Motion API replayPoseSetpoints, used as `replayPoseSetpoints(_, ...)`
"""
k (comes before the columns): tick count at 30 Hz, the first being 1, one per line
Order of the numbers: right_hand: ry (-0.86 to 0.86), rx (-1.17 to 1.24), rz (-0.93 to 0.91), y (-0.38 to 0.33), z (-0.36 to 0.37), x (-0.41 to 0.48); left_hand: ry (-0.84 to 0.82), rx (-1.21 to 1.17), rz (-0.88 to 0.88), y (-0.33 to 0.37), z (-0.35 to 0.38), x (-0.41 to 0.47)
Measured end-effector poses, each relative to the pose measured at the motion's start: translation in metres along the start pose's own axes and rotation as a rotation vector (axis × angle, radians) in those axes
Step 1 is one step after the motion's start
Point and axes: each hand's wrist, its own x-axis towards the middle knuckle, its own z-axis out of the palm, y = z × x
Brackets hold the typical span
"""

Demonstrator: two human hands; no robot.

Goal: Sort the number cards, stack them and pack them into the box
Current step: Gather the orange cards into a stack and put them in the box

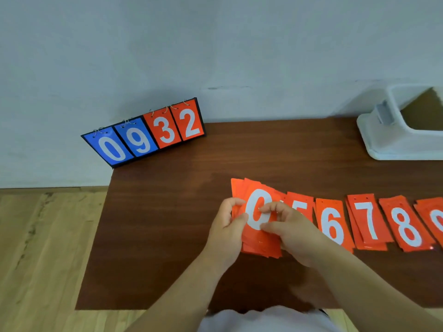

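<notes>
Left hand (225, 226) and right hand (293, 232) pinching glossy orange rectangular card stack (261, 246), zero uppermost; woodgrain table (167, 212)

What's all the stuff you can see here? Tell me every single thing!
scoreboard: one, blue 0 and 9, orange 3 and 2, table's back left corner
box: one, white, open, table's back right
0 stack: one, orange, table's front, held in both hands
5 pile: one, orange, partly hidden behind the right hand
6 pile: one, orange, right of the 5
7 pile: one, orange, right of the 6
8 pile: one, orange, right of the 7
cut-off pile: one, orange, right edge, number unreadable
table: one, dark brown
floor: light wood, left
wall: pale, behind
left hand: one, holds the 0 stack's left edge
right hand: one, fingers pinch its right side
</notes>
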Motion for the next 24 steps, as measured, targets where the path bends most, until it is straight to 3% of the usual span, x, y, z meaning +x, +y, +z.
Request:
replayPoseSetpoints(5,0.192,-0.274,-0.088,0.014,-0.011,-0.007,-0.140,0.164,-0.037,-0.019,0.000,0.010)
replayPoseSetpoints(11,0.362,-0.527,-0.031,0.026,-0.070,-0.006,-0.042,0.598,-0.186,-0.046,0.026,0.026)
replayPoseSetpoints(20,0.270,-0.584,-0.032,0.036,-0.161,0.001,0.102,0.971,-0.348,-0.066,0.116,0.052)
replayPoseSetpoints(24,0.182,-0.610,-0.036,0.044,-0.187,0.011,0.166,0.977,-0.376,-0.071,0.134,0.053)
